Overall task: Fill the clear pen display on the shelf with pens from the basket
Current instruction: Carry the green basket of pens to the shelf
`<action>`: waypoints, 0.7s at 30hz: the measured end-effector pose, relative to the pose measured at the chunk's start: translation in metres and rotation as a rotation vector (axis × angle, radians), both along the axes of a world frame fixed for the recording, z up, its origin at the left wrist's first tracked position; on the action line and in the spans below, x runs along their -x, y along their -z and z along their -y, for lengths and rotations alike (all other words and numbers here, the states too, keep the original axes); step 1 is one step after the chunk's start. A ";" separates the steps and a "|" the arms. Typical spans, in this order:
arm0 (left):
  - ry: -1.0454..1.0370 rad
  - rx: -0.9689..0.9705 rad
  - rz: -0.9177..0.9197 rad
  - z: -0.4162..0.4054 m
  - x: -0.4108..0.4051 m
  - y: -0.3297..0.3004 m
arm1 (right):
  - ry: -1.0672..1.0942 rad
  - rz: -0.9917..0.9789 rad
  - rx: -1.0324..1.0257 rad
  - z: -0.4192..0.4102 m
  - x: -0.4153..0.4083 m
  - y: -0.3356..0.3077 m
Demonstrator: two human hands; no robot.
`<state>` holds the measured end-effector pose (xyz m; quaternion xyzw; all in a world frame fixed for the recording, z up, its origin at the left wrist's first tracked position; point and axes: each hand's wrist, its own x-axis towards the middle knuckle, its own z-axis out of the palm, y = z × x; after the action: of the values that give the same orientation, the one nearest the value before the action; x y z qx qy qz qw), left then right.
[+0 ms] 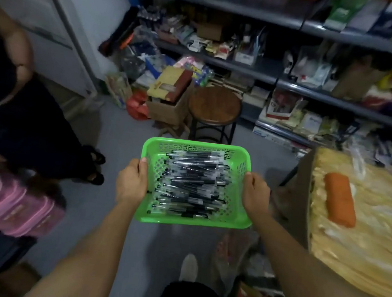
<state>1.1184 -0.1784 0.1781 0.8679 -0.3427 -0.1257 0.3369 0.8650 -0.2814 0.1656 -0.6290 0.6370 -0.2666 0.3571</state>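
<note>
A bright green plastic basket is carried in front of me above the floor. It holds a pile of several clear-wrapped black pens lying mostly crosswise. My left hand grips the basket's left rim, thumb over the edge. My right hand grips the right rim the same way. I cannot make out the clear pen display among the cluttered grey shelves ahead and to the right.
A round wooden stool stands just beyond the basket. A cardboard box and red bag sit to its left. A person in dark clothes stands at left. Stacked yellow packets fill the right, pink boxes the lower left.
</note>
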 end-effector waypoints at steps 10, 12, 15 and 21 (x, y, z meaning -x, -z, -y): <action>0.214 0.011 -0.025 0.239 -0.038 -0.004 | 0.175 -0.038 -0.021 0.194 -0.016 -0.012; 0.251 0.005 -0.034 0.283 -0.045 0.001 | 0.202 -0.043 -0.019 0.229 -0.020 -0.010; 0.296 0.006 -0.018 0.352 -0.053 0.010 | 0.253 -0.039 -0.010 0.287 -0.028 -0.004; 0.352 -0.014 -0.043 0.499 -0.078 0.019 | 0.340 -0.021 -0.032 0.416 -0.053 0.005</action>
<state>1.1969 -0.6778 0.1592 0.7940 -0.4811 -0.2036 0.3110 0.9182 -0.6978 0.1605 -0.5090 0.7421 -0.3065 0.3103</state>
